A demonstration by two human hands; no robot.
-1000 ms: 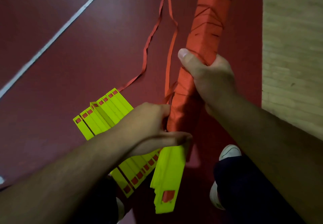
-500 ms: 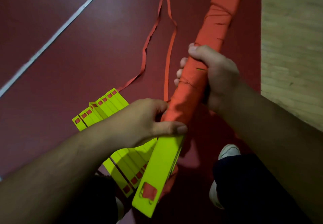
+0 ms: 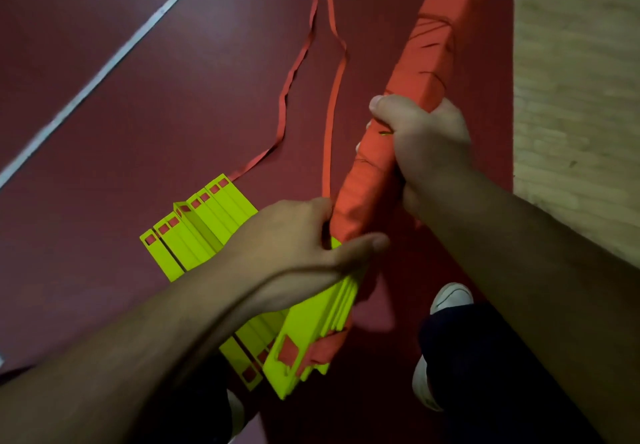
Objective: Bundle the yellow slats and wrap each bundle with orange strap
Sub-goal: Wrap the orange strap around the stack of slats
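Wrapped bundle (image 3: 427, 62) slants away, its long axis passing through both fists. The left hand (image 3: 298, 253) clamps the nearer bare-yellow end and the right hand (image 3: 429, 142) grips farther up. Orange strap (image 3: 330, 104) trails just beyond the left.

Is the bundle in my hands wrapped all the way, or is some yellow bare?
Partly wrapped. Orange strap covers the bundle down to the left hand; below it, yellow slat ends show bare.
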